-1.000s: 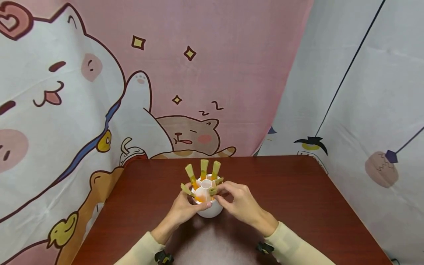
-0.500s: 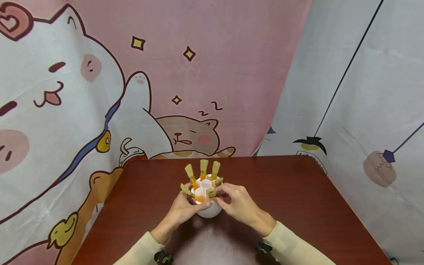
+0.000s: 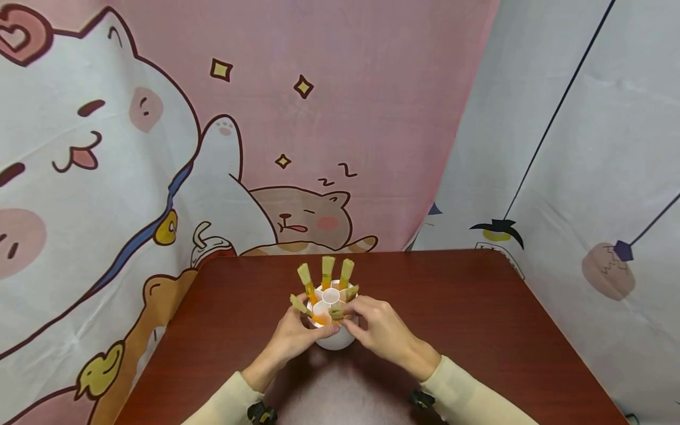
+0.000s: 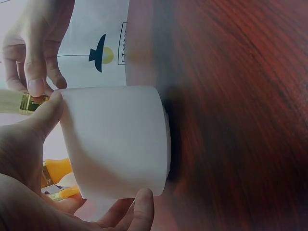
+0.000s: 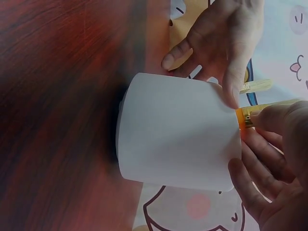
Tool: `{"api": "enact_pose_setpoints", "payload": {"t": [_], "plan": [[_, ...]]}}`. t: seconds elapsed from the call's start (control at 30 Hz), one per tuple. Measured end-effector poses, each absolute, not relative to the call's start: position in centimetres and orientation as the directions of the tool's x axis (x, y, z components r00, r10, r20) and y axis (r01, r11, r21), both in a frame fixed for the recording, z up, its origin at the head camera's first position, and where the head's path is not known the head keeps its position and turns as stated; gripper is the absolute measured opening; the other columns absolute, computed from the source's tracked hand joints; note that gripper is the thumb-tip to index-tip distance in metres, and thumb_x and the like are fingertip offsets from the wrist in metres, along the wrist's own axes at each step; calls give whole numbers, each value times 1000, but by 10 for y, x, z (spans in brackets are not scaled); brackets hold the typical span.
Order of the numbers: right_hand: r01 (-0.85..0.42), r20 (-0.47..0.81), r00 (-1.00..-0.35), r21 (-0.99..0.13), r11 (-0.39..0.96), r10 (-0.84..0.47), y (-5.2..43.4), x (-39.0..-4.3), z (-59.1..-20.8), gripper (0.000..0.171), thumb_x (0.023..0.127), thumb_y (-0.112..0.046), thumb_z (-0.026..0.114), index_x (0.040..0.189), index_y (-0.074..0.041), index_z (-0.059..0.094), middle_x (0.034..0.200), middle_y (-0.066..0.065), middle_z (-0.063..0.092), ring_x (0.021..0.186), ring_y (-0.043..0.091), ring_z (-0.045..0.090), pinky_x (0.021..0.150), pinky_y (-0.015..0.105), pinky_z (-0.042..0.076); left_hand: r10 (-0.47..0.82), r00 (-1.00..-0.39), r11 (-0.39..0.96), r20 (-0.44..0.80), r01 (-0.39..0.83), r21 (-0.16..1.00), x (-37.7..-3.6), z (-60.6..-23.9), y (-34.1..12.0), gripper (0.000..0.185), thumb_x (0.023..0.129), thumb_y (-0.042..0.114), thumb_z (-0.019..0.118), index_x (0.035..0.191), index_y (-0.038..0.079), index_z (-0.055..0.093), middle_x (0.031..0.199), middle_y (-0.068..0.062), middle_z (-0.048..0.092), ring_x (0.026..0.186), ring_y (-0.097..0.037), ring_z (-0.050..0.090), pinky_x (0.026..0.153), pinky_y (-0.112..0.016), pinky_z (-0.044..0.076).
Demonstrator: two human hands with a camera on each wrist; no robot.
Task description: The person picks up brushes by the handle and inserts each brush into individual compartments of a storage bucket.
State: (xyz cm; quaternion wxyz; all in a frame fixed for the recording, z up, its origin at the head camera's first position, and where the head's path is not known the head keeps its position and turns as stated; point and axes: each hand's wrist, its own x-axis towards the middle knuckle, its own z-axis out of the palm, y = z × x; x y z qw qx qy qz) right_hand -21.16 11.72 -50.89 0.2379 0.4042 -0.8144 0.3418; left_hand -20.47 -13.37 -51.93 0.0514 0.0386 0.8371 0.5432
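Right hand (image 5: 274, 144) pinches brush (image 5: 245, 117) | head view hides ferrule

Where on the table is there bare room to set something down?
The table is bare right of the right hand to its right edge, and left of the left hand. It is crowded at the cup, where both hands meet the brushes.
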Motion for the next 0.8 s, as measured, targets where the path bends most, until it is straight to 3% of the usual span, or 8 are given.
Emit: {"api": "enact_pose_setpoints", "payload": {"t": [0.2, 0.43, 0.8], "plan": [[-828, 670, -548, -351, 438, -500, 117, -211, -510, 26, 96, -3, 95, 118, -11, 84, 113, 3, 86, 90, 20, 81, 77, 27, 66, 125, -992, 402, -37, 16, 915, -205, -520, -134, 94, 85, 39, 106, 163, 19, 58, 140, -12, 75, 110, -24, 65, 84, -35, 53], [-833, 673, -540, -339, 438, -506, 119, -210, -508, 27, 96, -5, 95, 120, -11, 84, 115, 2, 86, 92, 17, 80, 80, 22, 65, 130, -990, 391, -46, 9, 920, -205, -520, -135, 96, 86, 38, 106, 166, 18, 55, 141, -13, 74, 110, -25, 67, 84, -34, 54], [-818, 686, -553, -339, 465, -472, 133, -205, -502, 27, 95, -4, 96, 119, -12, 85, 112, -3, 85, 103, 11, 82, 89, 29, 68, 123, -991, 409, -46, 8, 913, -205, -520, -136, 98, 85, 38, 106, 166, 17, 55, 144, -14, 74, 115, -27, 68, 87, -36, 55]]}}
